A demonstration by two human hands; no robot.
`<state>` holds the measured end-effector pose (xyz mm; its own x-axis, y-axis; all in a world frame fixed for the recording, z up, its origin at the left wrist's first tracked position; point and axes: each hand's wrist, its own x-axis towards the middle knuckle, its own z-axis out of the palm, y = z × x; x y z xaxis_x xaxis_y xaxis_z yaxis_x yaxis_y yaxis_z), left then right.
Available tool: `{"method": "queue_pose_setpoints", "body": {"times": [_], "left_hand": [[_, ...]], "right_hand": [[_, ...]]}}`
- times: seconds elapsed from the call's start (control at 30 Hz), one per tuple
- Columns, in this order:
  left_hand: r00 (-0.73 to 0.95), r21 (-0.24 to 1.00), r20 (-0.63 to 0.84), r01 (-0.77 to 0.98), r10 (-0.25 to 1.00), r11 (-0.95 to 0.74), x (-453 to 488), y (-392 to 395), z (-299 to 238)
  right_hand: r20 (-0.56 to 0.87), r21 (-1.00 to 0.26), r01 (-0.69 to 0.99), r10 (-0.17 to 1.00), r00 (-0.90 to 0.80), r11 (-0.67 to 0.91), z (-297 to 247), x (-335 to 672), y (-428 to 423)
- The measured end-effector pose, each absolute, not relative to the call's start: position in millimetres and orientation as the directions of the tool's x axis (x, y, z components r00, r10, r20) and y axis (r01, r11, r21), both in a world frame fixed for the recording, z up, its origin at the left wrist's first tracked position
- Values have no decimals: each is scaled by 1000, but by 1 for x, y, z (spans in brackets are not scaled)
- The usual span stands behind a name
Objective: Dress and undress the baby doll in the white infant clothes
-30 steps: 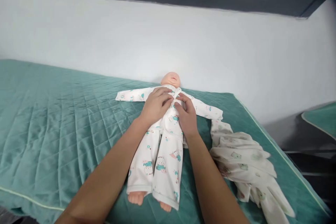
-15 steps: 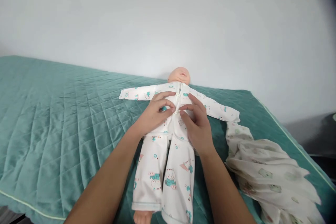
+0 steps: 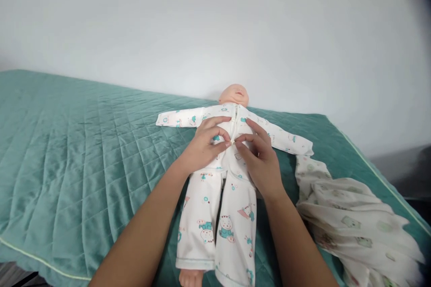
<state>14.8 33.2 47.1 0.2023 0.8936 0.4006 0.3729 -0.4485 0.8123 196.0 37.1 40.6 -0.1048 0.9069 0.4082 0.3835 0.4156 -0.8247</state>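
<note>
A baby doll (image 3: 235,94) lies on its back, its head toward the wall, dressed in a white printed pajama top (image 3: 182,118) and matching pants (image 3: 198,215). Over the doll's belly, my left hand (image 3: 210,143) pinches the edge of the top's front opening between thumb and index finger. My right hand (image 3: 261,157) pinches the opposite edge, its fingertips almost meeting the left ones at a small button. The button itself is mostly hidden by my fingers. Above them the front seam shows a slit near the neck. One bare foot (image 3: 190,278) sticks out of a pant leg.
A crumpled white printed cloth (image 3: 357,224) lies to the right, beside the doll's sleeve end. Under everything spreads a green quilted cover (image 3: 84,166) with a pale piped edge. A white wall (image 3: 202,31) rises behind the doll's head.
The whole scene has shifted slightly to the right in view. My fingertips have drawn a little closer together at the front opening; both hands keep their pinch.
</note>
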Motion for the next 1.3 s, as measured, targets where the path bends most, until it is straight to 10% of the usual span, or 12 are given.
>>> {"method": "queue_pose_setpoints", "body": {"times": [1.3], "left_hand": [[177,770,460,408,870,-490,18,29,49]], "right_hand": [[429,-829,336,894,-132,447,40,201,38]]}}
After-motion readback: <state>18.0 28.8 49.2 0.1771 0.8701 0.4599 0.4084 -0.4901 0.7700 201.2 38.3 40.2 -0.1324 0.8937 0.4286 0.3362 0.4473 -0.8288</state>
